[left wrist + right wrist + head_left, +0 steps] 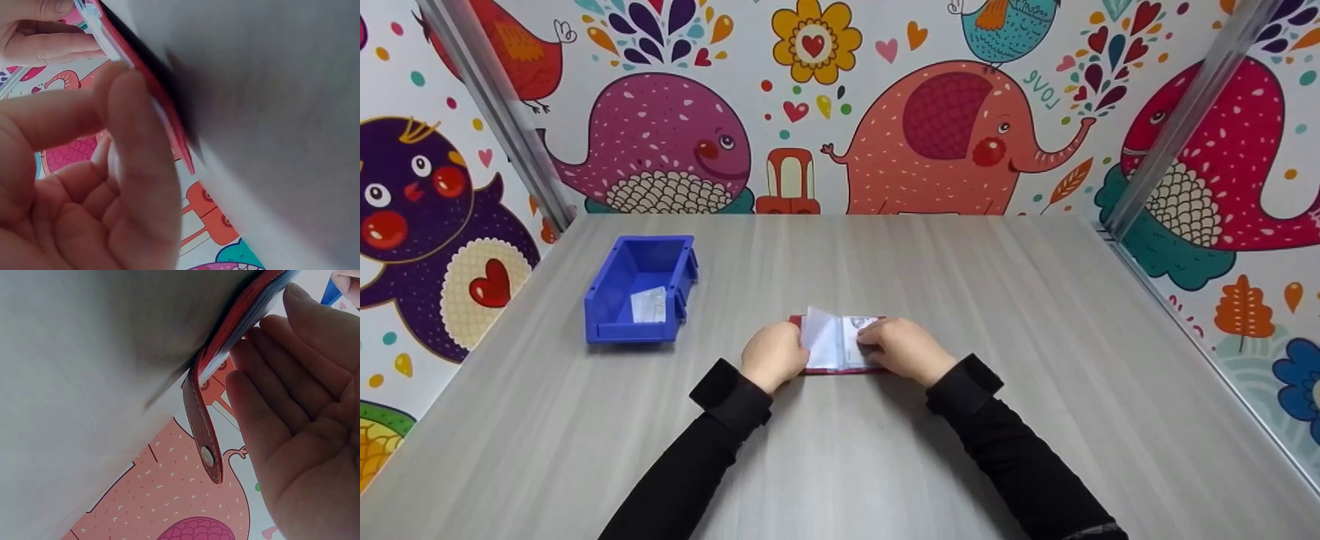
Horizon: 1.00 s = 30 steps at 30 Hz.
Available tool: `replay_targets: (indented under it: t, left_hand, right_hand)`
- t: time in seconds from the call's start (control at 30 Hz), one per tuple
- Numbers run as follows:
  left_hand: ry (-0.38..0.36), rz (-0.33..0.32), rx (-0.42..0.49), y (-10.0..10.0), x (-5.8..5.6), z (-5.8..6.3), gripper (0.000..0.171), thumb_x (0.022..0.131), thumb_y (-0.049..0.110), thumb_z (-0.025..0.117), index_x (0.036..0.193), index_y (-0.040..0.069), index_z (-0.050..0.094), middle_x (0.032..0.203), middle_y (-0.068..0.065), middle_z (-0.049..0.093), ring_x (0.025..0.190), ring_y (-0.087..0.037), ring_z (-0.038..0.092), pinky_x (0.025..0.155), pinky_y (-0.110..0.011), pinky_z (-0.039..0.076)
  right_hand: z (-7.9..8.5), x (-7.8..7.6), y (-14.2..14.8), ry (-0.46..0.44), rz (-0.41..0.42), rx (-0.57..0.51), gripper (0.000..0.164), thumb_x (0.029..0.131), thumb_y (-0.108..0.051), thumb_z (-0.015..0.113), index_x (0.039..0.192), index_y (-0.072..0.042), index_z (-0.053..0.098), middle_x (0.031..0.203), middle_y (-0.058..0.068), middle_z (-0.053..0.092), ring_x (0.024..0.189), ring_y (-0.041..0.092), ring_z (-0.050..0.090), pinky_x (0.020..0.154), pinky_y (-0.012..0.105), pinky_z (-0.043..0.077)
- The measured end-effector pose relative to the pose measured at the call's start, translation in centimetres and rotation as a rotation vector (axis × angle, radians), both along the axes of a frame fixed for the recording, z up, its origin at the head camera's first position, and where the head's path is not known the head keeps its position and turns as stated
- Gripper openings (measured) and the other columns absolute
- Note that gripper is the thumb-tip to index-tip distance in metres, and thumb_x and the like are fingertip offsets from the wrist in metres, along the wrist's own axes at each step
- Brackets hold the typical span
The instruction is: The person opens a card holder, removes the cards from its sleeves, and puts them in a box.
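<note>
A small red card holder [793, 321] lies spread on the table, with clear plastic sleeves inside. One sleeve [823, 341] on its left half stands partly lifted. My left hand [772, 355] pinches the holder's left edge between thumb and forefinger, which the left wrist view shows close up. On the right half, a white card [853, 346] with dark print is partly covered by my right hand [911, 349]. The fingers [264, 371] of that hand are nearly straight and rest at the sleeves. A strap [202, 422] with a metal snap hangs loose from the holder.
At the back left stands a blue plastic bin [631, 332] with a clear packet [649, 305] inside. The grey wood-grain table [960, 277] meets cartoon-printed panels [825, 120] at the back and both sides. Metal posts [499, 112] stand at the back corners.
</note>
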<state>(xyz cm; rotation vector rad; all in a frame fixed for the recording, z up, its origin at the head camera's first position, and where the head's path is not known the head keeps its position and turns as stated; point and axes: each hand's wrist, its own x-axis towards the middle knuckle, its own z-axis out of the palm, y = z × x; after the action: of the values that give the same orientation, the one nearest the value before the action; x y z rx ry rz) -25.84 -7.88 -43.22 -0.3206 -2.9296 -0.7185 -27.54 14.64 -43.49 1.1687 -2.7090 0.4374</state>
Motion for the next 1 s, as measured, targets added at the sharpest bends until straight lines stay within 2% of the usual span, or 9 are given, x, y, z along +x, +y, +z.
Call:
replay_targets:
  t: [0.13,0.3,0.6,0.77,0.87,1.0]
  left_hand:
    - [-0.044,0.002,0.002,-0.02,-0.11,0.08,0.024,0.077,0.001,0.058,0.056,0.010,0.052,0.053,-0.002,0.052,0.050,-0.020,0.052,0.046,-0.031,0.039]
    - [-0.080,0.001,0.007,-0.03,-0.25,0.14,0.021,0.076,0.001,0.056,0.057,0.009,0.054,0.049,0.000,0.052,0.044,-0.019,0.053,0.043,-0.029,0.037]
    - [-0.167,0.035,0.005,0.15,-0.49,0.39,0.017,0.079,0.001,0.057,0.063,0.009,0.055,0.048,0.000,0.053,0.037,-0.012,0.049,0.039,-0.026,0.037]
    - [-0.150,0.026,-0.008,-0.01,-0.53,0.35,0.018,0.079,0.004,0.064,0.064,0.008,0.055,0.049,0.000,0.053,0.038,-0.013,0.050,0.040,-0.026,0.039]
    - [-0.119,0.020,-0.028,-0.08,-0.54,0.26,0.020,0.079,0.007,0.069,0.065,0.008,0.055,0.054,-0.001,0.054,0.044,-0.017,0.054,0.045,-0.029,0.042]
    - [-0.089,0.007,-0.046,-0.07,-0.54,0.18,0.018,0.078,0.008,0.071,0.066,0.006,0.057,0.057,-0.003,0.056,0.051,-0.021,0.057,0.051,-0.033,0.046]
  right_hand:
    - [-0.05,-0.04,0.03,0.008,0.005,-0.004,0.014,0.075,0.005,0.075,0.078,-0.005,0.065,0.081,0.005,0.064,0.074,0.019,0.056,0.068,0.035,0.049]
    - [-0.11,-0.12,0.05,0.020,0.009,-0.004,0.020,0.074,0.006,0.074,0.073,-0.007,0.059,0.074,0.002,0.055,0.069,0.016,0.047,0.064,0.031,0.044]
    - [0.02,0.02,-0.04,0.010,-0.010,0.010,0.015,0.076,0.004,0.075,0.079,-0.006,0.065,0.079,0.004,0.062,0.071,0.018,0.054,0.066,0.034,0.049]
    - [-0.02,-0.09,-0.04,0.006,-0.014,0.012,0.016,0.076,0.005,0.074,0.078,-0.006,0.063,0.077,0.003,0.059,0.069,0.017,0.050,0.064,0.034,0.047]
    - [-0.01,-0.09,-0.04,0.006,-0.014,0.016,0.016,0.076,0.005,0.074,0.077,-0.006,0.063,0.076,0.003,0.058,0.068,0.017,0.048,0.064,0.034,0.047]
    - [-0.03,-0.03,0.02,0.003,-0.009,0.009,0.014,0.076,0.004,0.075,0.080,-0.005,0.066,0.079,0.004,0.062,0.070,0.018,0.053,0.066,0.036,0.049]
